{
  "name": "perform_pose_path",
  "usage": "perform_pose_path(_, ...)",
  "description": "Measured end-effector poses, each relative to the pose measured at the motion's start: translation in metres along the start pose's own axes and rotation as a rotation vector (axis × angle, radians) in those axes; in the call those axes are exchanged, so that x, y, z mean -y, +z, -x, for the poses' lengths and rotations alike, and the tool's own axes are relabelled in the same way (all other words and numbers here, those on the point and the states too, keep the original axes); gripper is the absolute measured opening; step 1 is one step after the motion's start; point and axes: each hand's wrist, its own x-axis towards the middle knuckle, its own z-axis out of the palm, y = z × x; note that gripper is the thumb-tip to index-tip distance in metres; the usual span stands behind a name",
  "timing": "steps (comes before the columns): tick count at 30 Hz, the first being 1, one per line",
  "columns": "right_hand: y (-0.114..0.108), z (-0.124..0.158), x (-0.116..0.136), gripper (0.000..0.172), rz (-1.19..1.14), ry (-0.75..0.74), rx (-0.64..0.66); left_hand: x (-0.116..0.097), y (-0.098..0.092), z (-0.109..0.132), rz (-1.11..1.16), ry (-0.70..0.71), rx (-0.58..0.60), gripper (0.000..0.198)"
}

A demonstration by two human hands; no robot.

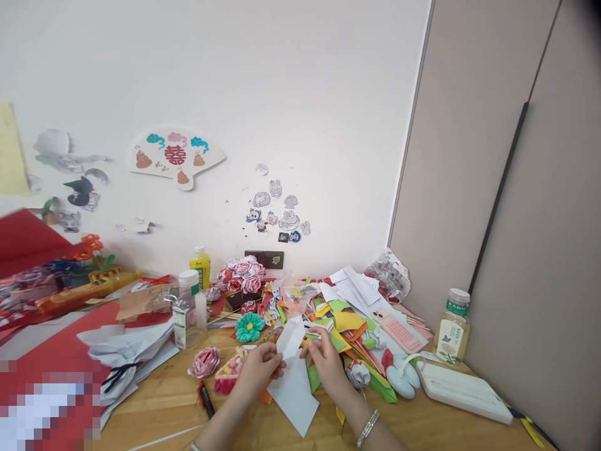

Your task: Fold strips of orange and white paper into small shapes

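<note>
- White paper [293,398] sits toward the near edge of the table [159,404], its middle partly covered.
- Left hand [263,366] curls closed, pinching it; right hand [323,357] half-curled alongside, grip hard to tell.
- Fan cutout [162,160] reads 囍.
- Bottle [451,332] by the right edge: print too fine.

Two hands [263,365] [325,357], one teal flower [250,327], one fan [176,154] show.

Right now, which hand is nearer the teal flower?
Left. The left hand is just this side of the teal flower; the right hand is farther right, past the white paper.
</note>
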Motion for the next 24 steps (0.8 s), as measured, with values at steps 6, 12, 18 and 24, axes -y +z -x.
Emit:
perform_pose_path(6,-0.01,-0.006,-0.001,0.033,0.077,-0.096,-0.163,-0.002,0.0,0.002,-0.179,0.068,-0.001,0.016)
perform_pose_path(12,-0.013,-0.01,0.002,0.022,-0.003,-0.023,0.012,-0.009,-0.002,0.005,-0.207,0.159,0.02,0.024)
perform_pose_path(18,-0.015,-0.01,-0.004,0.028,-0.058,0.015,0.03,-0.005,-0.007,0.001,-0.198,0.144,0.069,0.027)
perform_pose_path(24,-0.016,-0.009,-0.011,0.026,-0.142,0.149,0.228,-0.012,-0.01,0.002,-0.131,0.123,0.078,0.034)
